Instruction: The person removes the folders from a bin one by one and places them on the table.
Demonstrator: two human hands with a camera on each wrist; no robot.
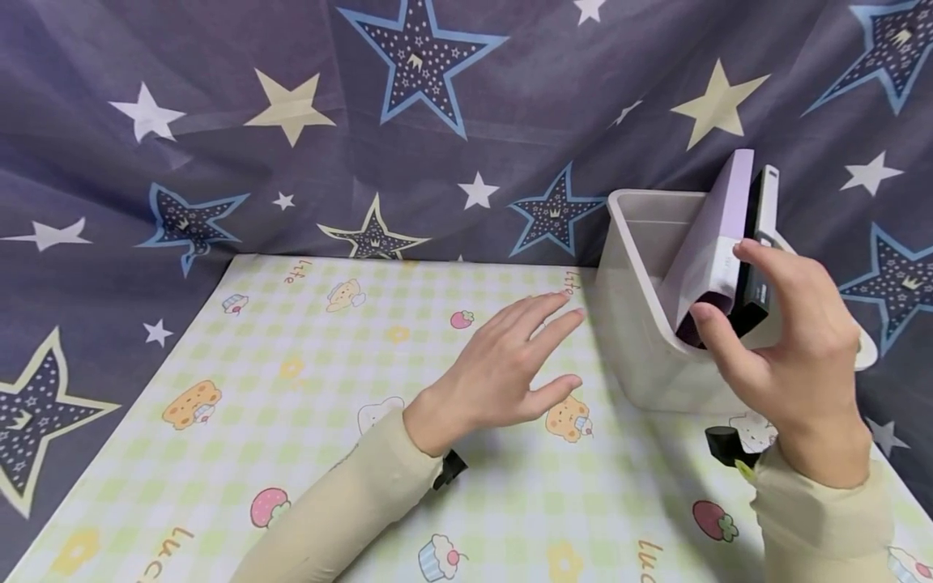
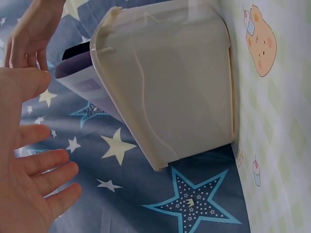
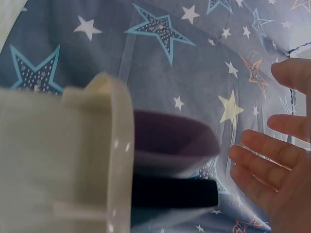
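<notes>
A pale plastic bin (image 1: 641, 356) stands at the table's right side. Two slim box-shaped things lean in it and stick out above the rim: a lilac and white one (image 1: 717, 219) with a dark hollow end, and a black and grey one (image 1: 761, 210) on its right. Their exact kind is unclear. My right hand (image 1: 809, 348) hovers over the bin's near right corner, thumb and fingers spread; in the right wrist view a gap separates this hand (image 3: 277, 155) from both. Left of the bin, my left hand (image 1: 503, 364) is held above the table with fingers extended, holding nothing.
A light green checked cloth (image 1: 328, 453) with printed bears, cupcakes and strawberries covers the table. Behind it hangs a dark star-patterned curtain (image 1: 240, 162), close to the bin's back. The bin's rim flares out at its right corner, beside my right wrist.
</notes>
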